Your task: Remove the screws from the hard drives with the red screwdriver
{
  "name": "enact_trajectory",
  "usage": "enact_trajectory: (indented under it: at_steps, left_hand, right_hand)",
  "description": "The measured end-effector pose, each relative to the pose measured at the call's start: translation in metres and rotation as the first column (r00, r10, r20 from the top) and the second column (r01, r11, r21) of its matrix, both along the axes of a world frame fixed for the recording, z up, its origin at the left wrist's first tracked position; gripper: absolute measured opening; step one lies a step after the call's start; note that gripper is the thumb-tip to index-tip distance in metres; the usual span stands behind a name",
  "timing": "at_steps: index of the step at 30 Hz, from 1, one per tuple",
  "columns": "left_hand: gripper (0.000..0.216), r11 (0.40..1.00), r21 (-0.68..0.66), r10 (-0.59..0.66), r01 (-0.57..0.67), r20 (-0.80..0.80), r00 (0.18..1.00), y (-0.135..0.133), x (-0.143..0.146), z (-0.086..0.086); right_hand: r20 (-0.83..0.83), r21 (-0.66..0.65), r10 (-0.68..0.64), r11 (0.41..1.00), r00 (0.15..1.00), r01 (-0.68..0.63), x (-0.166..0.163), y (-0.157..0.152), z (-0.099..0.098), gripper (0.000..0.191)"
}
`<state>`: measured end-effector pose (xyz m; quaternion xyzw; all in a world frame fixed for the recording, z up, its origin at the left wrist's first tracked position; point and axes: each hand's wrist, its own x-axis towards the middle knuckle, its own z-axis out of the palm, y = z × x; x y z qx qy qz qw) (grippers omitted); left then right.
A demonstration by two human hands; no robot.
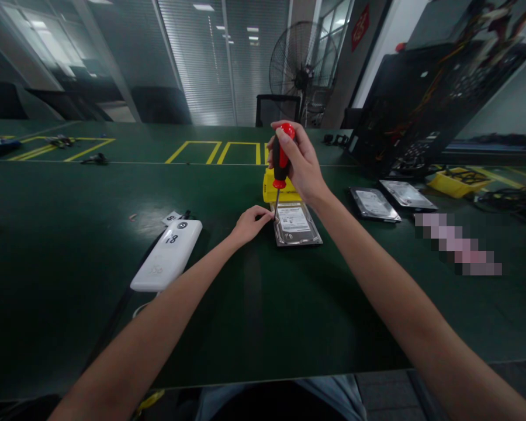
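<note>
A hard drive (293, 225) with a white label lies flat on the green table in front of me. Upright over its left edge, a red and black screwdriver (282, 155) points tip down. Wrapped around the handle, my right hand (304, 161) holds the screwdriver from above. My left hand (252, 225) rests low beside the drive's left edge, its fingertips pinched together close to the screwdriver's tip. What those fingertips hold, if anything, is too small to make out. Directly behind the drive is a yellow box (269, 190), partly hidden by the right hand.
To the left lies a white power bank (166, 257) with a cable. Two more hard drives, one nearer (374, 204) and one farther (407, 195), are at the right, before a black computer case (403, 111). A yellow tray (458, 184) holds dark parts.
</note>
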<state>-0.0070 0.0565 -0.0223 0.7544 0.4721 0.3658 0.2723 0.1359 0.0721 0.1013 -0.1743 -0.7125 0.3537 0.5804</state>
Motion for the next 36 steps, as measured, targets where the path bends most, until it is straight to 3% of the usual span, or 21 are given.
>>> enact_trajectory:
  at_steps: [7,20,28,36]
  left_hand:
    - [0.024,1.0,-0.004,0.001,-0.001,-0.003,1.0,0.0005,0.0002,0.0001]
    - [0.025,1.0,0.006,0.011,-0.011,-0.006,1.0,-0.002,0.0022,0.0033]
    - [0.025,1.0,-0.005,0.005,-0.005,-0.014,1.0,-0.0038,0.003,0.0066]
    - [0.026,1.0,-0.005,0.008,-0.008,-0.012,1.0,-0.001,0.0018,0.0023]
  right_hand:
    - [-0.013,0.027,0.027,0.999,1.0,-0.027,0.0014,-0.0023,0.0011,0.04]
    - [0.014,0.106,-0.141,0.985,0.99,0.139,0.003,0.0048,-0.0014,0.036]
    - [0.028,0.092,-0.099,0.991,0.995,0.096,0.0036,0.0067,-0.0029,0.041]
    - [0.017,0.008,0.041,0.999,0.999,-0.042,0.0031,0.0026,-0.001,0.046]
